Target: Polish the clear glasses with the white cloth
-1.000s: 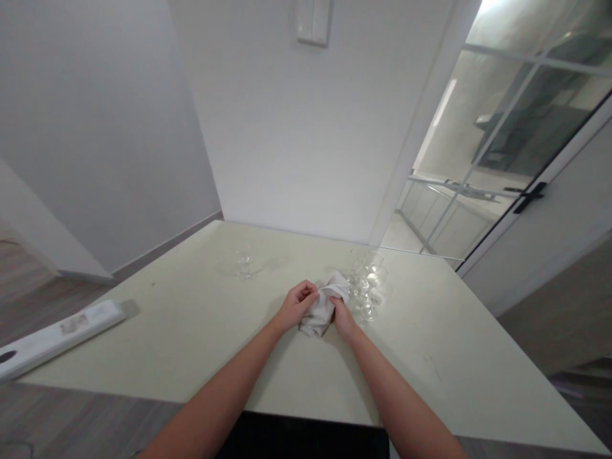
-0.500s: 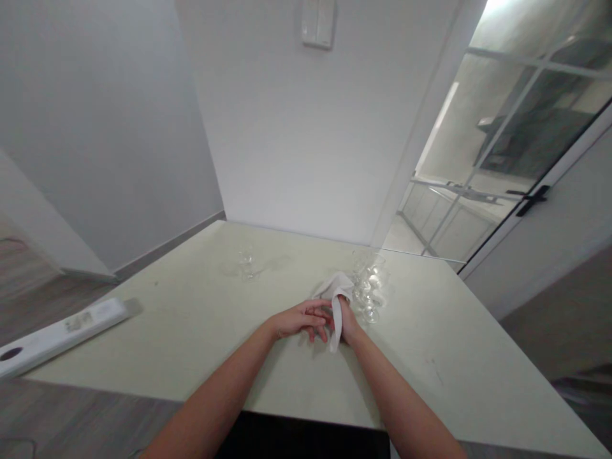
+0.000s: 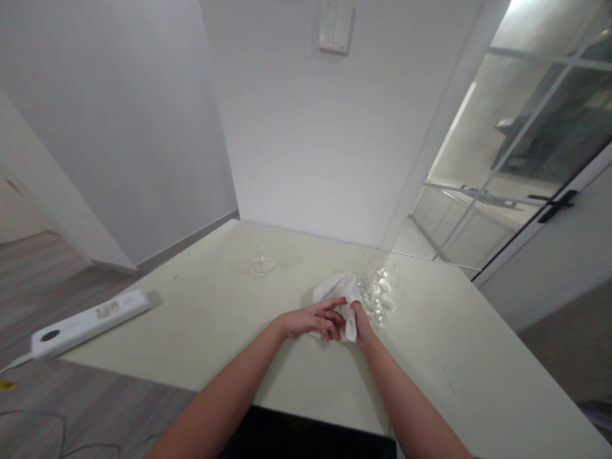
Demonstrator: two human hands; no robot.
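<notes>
A white cloth (image 3: 335,290) lies bunched between both hands over the pale table (image 3: 201,331). My left hand (image 3: 313,319) has its fingers stretched along the cloth's near side, touching it. My right hand (image 3: 361,319) is closed on the cloth's right part, thumb over a hanging fold. Just right of the hands stands a cluster of several clear stemmed glasses (image 3: 380,290). A single clear glass (image 3: 258,262) stands apart at the far left of the table.
A long white box (image 3: 90,322) lies off the table's left edge. White walls stand behind, with a light switch (image 3: 336,27) above. A glass-paned door with a black handle (image 3: 554,205) is at the right. Grey wooden floor (image 3: 38,268) lies to the left.
The left hand went from gripping the cloth to lying with fingers stretched on it. The cloth was rearranged and now drapes over the right hand. The camera shifted, so everything sits further right.
</notes>
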